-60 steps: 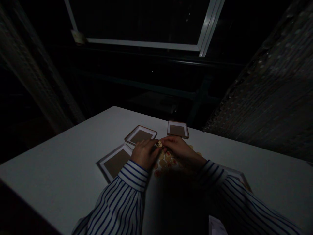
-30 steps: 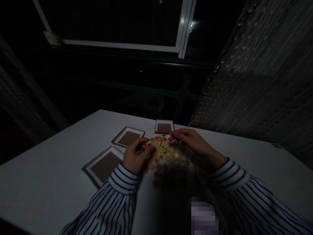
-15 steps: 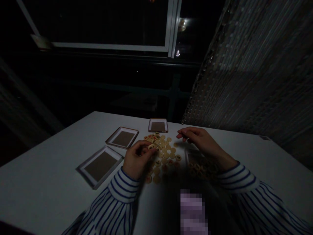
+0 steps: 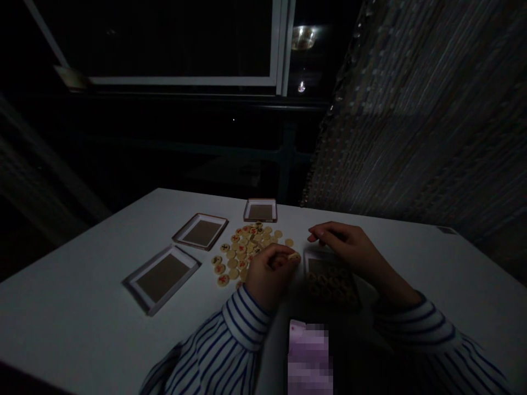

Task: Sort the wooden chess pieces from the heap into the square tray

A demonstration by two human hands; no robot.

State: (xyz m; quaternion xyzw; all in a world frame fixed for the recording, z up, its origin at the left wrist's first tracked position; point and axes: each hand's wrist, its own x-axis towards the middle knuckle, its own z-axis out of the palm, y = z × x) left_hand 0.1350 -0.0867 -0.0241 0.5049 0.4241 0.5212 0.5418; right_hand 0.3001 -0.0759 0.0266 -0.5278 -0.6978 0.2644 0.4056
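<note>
My left hand (image 4: 269, 271) pinches a Chinese chess piece (image 4: 294, 256), a round wooden disc, between thumb and fingertips. It is just left of a shallow box (image 4: 305, 264) in which rows of pieces (image 4: 327, 281) lie in shadow. Above the far right part of that box hovers my right hand (image 4: 348, 241), its fingers loosely bent and pointing left, with nothing visible in them. Left of and behind my left hand, many loose chess pieces (image 4: 233, 273) are spread on the white table (image 4: 99, 247), some showing red or black characters and some blank. My left hand hides part of them.
Three shallow trays with brown bottoms stand around the pieces: a near-left tray (image 4: 134, 288), a middle-left tray (image 4: 178, 237) and a far tray (image 4: 260, 219). A blurred pink object (image 4: 297, 330) is at the near edge. A bead curtain (image 4: 403, 137) hangs at the right.
My left hand has moved right with the chess piece, from over the spread pieces to beside the box. My right hand stays near the box, slightly lower. The view has shifted slightly.
</note>
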